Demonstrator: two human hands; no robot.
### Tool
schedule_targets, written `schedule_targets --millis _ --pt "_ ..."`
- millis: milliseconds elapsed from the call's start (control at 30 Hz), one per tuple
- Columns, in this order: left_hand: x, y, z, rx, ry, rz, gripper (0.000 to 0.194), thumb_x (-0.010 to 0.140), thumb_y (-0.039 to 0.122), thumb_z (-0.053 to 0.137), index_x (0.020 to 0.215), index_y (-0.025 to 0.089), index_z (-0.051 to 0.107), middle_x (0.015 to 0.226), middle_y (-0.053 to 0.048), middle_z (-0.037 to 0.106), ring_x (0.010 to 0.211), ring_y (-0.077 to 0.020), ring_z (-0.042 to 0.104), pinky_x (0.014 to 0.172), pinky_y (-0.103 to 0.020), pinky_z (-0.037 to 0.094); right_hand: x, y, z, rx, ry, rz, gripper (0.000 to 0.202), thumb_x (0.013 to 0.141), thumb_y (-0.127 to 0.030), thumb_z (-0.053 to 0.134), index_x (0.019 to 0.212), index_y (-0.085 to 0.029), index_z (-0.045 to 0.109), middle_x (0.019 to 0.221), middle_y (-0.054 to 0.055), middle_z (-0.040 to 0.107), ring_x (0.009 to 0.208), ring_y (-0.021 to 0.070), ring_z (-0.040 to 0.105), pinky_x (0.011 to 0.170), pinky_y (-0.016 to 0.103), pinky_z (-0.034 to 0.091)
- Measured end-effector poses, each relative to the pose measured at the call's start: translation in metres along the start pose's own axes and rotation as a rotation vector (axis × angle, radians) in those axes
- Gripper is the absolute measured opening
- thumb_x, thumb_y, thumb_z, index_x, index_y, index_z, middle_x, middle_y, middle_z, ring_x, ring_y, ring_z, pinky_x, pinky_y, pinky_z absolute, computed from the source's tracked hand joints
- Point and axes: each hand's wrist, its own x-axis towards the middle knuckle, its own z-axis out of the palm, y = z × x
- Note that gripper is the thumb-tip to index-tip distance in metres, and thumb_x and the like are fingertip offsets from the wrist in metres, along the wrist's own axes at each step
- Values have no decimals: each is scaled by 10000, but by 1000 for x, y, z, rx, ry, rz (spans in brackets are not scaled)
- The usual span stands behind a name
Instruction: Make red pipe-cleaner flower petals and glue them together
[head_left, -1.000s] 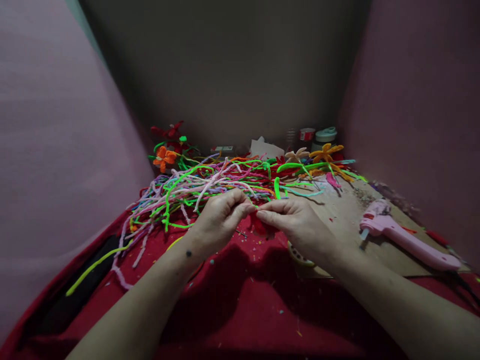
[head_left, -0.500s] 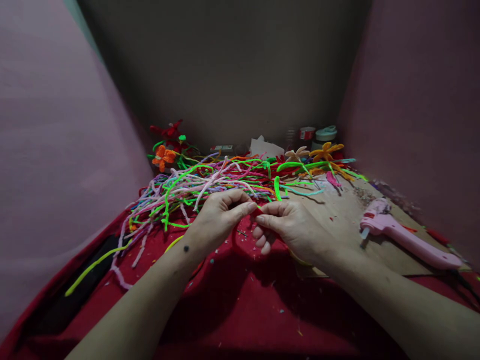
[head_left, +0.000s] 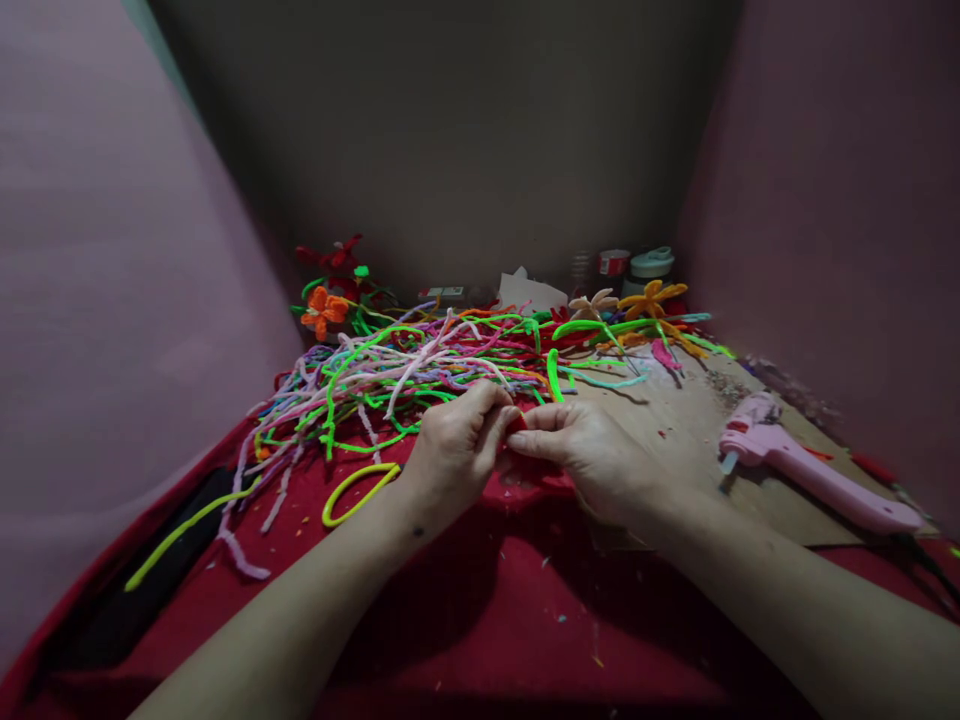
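Left hand [head_left: 459,440]: thumb closed against curled index, pinching the red piece [head_left: 517,424]. Right hand [head_left: 600,450]: thumb and index pinched on the same piece from the other side. Tips of both hands nearly meet, red piece right between them.

Orientation: only a short bit shows between the tips. More red sits under the right hand's fingers, dim and blurred against the red cloth [head_left: 480,640]. Most of it is covered, so can't call the long axis or which end points where.

Around the fingers: pile of pipe cleaners [head_left: 420,365] just beyond the left fingers, spreading left, mostly lying crosswise. Green strip [head_left: 554,375] just past the right fingertips, long axis roughly away from the wearer. Yellow loop [head_left: 360,495] left of the left wrist, lying on the cloth. Board [head_left: 675,420] beyond and right of the right fingers. Glue gun [head_left: 817,465] on it, well right of the fingers: nozzle end toward them, handle running away right and toward the wearer. Orange flower [head_left: 325,312] far left past the pile.
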Motion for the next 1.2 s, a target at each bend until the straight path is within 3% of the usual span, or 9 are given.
schedule_targets --millis 100,233,300,533,800,900,1000,1100,1200 --pt "1 -2 2 -30 31 21 93 809 208 510 740 157 547 578 39 502 517 -66 453 500 -181 354 -2 -3 3 -24 -8 20 40 654 -163 596 663 -126 608 530 1 619 464 92 566 506 221 458" --pt "7 1 -3 -408 -147 -237 101 784 238 552 744 146 548 540 49 518 438 -56 461 419 -165 351 -7 -8 11 -82 37 2 40 698 -129 527 712 -146 561 509 -16 591 413 99 550 447 232 470" --pt "9 4 -4 -512 -154 -314 113 773 228 566 708 139 538 506 58 506 398 -46 449 386 -153 337 -8 -9 14 -91 50 -18 94 730 -118 497 797 -159 550 551 -20 597 417 102 553 428 234 471" --pt "5 5 2 -410 50 -296 132 782 216 554 675 140 533 504 56 499 410 -44 457 393 -144 367 -8 -8 17 -175 36 -95 123 747 -53 452 737 -152 523 562 -28 565 451 83 551 467 216 484" --pt "4 -1 7 -359 35 -272 141 795 260 541 706 152 526 505 47 521 409 -69 493 400 -171 384 -4 -1 12 9 -6 -49 25 711 -140 535 703 -157 519 543 -24 581 432 95 558 477 240 489" --pt "6 -5 8 -323 5 -233 146 798 263 541 707 149 534 534 38 527 429 -70 486 417 -179 391 -2 0 9 21 -10 -19 56 720 -191 561 695 -145 542 551 3 605 454 104 567 485 245 489" --pt "6 -6 5 -351 60 -158 85 800 241 551 784 158 538 613 34 533 489 -68 484 457 -179 404 -2 -4 7 69 30 -17 94 723 -213 577 672 -141 545 530 8 598 432 104 551 471 246 475" --pt "4 -5 1 -280 93 77 40 808 190 552 842 173 561 718 16 542 612 -78 510 554 -188 431 -1 -9 5 198 137 -71 81 684 -191 611 657 -146 549 492 -21 559 433 98 525 468 236 449" --pt "1 -4 1 -31 -45 373 129 823 135 518 900 181 612 820 -20 533 743 -103 518 649 -215 437 2 -9 1 318 238 -132 98 621 -128 632 594 -143 539 479 -39 528 434 72 471 440 199 377"
